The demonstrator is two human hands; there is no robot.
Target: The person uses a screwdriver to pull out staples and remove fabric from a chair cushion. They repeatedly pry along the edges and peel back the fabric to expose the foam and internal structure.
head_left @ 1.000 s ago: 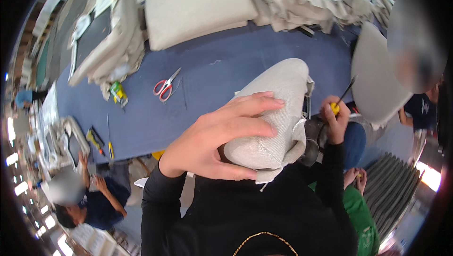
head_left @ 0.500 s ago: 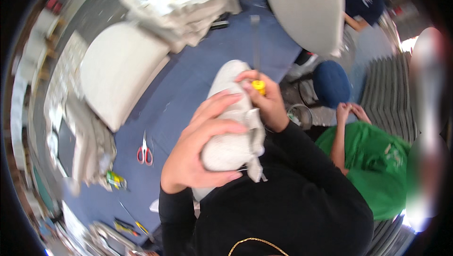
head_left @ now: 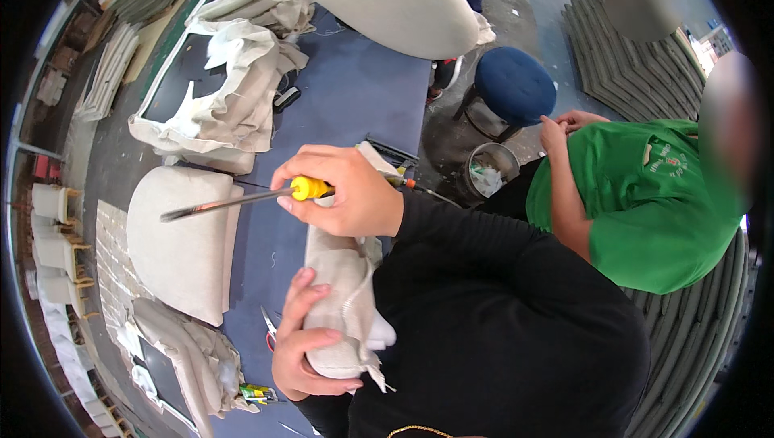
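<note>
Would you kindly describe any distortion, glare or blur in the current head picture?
Head view: black rim, with straight edges bowing near it; head view: bright glare at upper right, near the grey stack; head view: a blurred patch over part of the person in green; head view: the yellow-handled tool in the right hand reads clearly.

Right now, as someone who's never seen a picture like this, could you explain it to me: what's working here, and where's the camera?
No machine is working: these are a person's bare hands. The camera sits on that person's head, looking down through a very wide lens, so straight edges bend toward the rim. The left hand grips a cloth-covered cushion. The right hand holds a long tool with a yellow handle. On the blue table lie a pale padded panel, crumpled cloth and partly hidden scissors.
</note>
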